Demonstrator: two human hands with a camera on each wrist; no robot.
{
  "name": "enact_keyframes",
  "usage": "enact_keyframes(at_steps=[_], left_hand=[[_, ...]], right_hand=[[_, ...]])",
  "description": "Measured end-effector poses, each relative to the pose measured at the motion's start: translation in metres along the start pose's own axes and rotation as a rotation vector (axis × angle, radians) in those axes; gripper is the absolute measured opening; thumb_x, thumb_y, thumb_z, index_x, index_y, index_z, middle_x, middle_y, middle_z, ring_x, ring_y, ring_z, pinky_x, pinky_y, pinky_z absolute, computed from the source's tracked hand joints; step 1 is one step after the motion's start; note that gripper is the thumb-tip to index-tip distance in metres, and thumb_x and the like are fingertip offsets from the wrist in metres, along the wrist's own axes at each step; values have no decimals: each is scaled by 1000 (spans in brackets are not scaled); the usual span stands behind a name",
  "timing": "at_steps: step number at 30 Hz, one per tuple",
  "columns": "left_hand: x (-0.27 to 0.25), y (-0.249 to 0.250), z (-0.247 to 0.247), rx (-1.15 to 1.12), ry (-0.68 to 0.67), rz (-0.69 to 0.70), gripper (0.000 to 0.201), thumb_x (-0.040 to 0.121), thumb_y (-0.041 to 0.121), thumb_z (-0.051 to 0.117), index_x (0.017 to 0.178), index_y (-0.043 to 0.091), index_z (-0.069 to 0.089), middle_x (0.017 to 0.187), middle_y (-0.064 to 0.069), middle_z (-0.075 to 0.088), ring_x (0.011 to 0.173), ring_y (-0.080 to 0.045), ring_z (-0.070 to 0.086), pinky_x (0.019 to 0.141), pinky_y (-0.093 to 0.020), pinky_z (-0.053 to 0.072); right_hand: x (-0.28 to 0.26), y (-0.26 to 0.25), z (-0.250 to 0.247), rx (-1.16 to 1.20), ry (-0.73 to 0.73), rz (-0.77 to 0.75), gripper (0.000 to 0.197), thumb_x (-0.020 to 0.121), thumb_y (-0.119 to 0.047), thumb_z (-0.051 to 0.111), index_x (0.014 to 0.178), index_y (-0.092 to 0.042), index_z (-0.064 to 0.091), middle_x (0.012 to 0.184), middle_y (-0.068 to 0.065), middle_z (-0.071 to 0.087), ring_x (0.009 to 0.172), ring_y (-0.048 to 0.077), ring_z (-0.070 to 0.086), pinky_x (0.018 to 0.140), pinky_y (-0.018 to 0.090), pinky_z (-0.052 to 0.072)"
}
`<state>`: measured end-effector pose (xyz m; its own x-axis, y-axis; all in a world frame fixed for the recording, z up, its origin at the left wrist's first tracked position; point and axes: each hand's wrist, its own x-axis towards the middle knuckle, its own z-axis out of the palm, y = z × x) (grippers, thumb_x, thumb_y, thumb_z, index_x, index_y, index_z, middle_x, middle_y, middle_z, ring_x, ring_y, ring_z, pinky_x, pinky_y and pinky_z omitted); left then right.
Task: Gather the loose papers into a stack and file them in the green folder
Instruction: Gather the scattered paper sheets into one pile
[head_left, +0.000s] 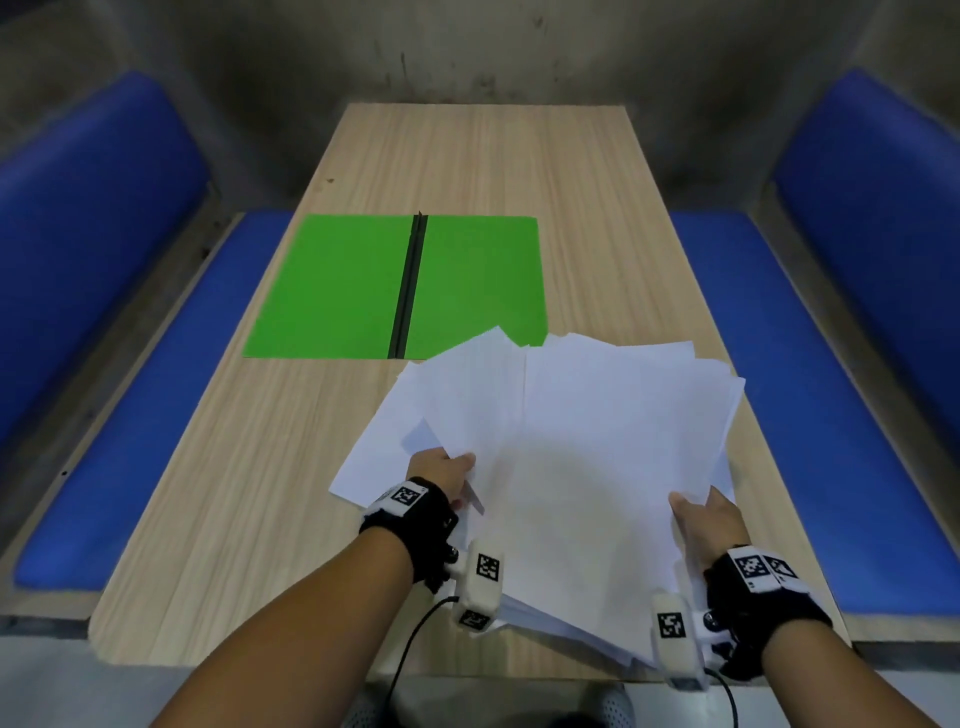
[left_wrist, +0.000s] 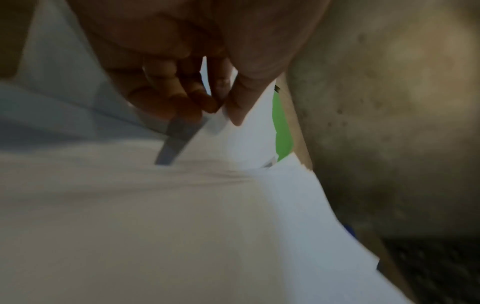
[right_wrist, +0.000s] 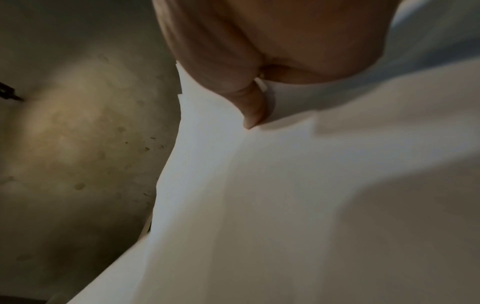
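A fanned, uneven bunch of white papers (head_left: 571, 457) is lifted off the near right part of the table, its far corners overlapping the folder's near right corner. My left hand (head_left: 447, 475) grips the bunch's left edge, thumb on top (left_wrist: 235, 102) and fingers curled beneath. My right hand (head_left: 701, 519) grips the right edge, thumb pressed on the top sheet (right_wrist: 253, 111). The green folder (head_left: 343, 291) lies open and flat at mid-table, a dark spine (head_left: 408, 291) down its middle. A strip of the green folder (left_wrist: 281, 127) shows past the sheets in the left wrist view.
The wooden table (head_left: 493, 166) runs away from me to a grey wall. Blue padded benches (head_left: 104, 364) (head_left: 857, 364) flank it on both sides. A black cable (head_left: 410, 644) hangs from the left wrist camera near the table's front edge.
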<state>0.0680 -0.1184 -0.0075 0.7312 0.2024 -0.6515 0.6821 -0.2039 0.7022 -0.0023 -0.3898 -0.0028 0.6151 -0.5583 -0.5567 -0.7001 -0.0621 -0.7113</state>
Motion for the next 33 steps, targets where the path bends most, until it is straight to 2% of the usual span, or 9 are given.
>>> enact_keyframes(at_steps=[3, 6, 12, 16, 21, 23, 27, 29, 33], left_hand=[[-1, 10, -9, 200, 115, 201, 17, 94, 17, 50, 95, 4, 60, 90, -10, 63, 96, -29, 60, 82, -30, 43], [0, 25, -22, 350, 145, 299, 26, 96, 13, 43, 117, 2, 53, 123, -20, 59, 114, -35, 54, 86, -32, 40], [1, 14, -3, 662, 69, 293, 11, 96, 15, 40, 90, 6, 43, 113, -26, 59, 103, -40, 59, 84, -41, 46], [-3, 3, 24, 740, 85, 278, 28, 95, 21, 43, 119, 9, 50, 125, -18, 52, 110, -37, 54, 91, -41, 45], [4, 3, 28, 377, -9, 203, 29, 91, 15, 52, 119, 12, 44, 130, -9, 46, 99, -31, 55, 77, -32, 40], [9, 3, 24, 304, -70, 157, 26, 89, 19, 58, 113, 13, 49, 115, -4, 48, 100, -30, 57, 78, -29, 39], [9, -1, 10, 262, -104, 211, 16, 84, 19, 63, 75, 7, 58, 78, -16, 54, 73, -28, 54, 67, -30, 41], [16, -13, -3, 143, 7, 200, 30, 80, 22, 62, 94, -5, 62, 99, -27, 64, 95, -38, 63, 85, -39, 49], [28, -44, -38, -155, 175, 74, 42, 63, 32, 59, 96, 7, 63, 107, -15, 67, 99, -34, 65, 94, -49, 50]], right_hand=[[0, -1, -4, 34, -6, 18, 38, 96, -9, 47, 132, 2, 48, 133, 19, 55, 120, 37, 51, 87, 29, 34], [4, -1, -6, 52, -19, 21, 39, 96, -11, 47, 133, 1, 46, 117, 11, 54, 112, 36, 52, 86, 31, 36], [17, 12, 10, 78, -16, 30, 45, 93, -17, 52, 135, -4, 44, 129, 10, 56, 121, 38, 51, 105, 46, 40], [17, 11, 14, 84, -9, 35, 51, 93, -18, 51, 141, -5, 39, 142, 12, 49, 127, 38, 47, 107, 47, 38], [20, 15, 16, 86, 0, 39, 56, 91, -20, 52, 143, -7, 37, 146, 11, 45, 130, 38, 44, 109, 49, 36], [19, 14, 14, 79, 15, 45, 49, 93, -16, 50, 140, -4, 41, 142, 14, 49, 128, 38, 46, 108, 46, 37], [19, 12, 9, 94, 3, 53, 46, 95, -13, 48, 139, -2, 40, 141, 15, 49, 127, 37, 46, 104, 40, 36], [21, 11, 9, 105, -12, 59, 50, 95, -16, 50, 142, -4, 38, 144, 13, 47, 129, 37, 45, 105, 41, 36], [26, 9, 12, 115, -44, 39, 55, 92, -21, 53, 143, -9, 38, 143, 8, 48, 126, 37, 48, 105, 45, 40]])
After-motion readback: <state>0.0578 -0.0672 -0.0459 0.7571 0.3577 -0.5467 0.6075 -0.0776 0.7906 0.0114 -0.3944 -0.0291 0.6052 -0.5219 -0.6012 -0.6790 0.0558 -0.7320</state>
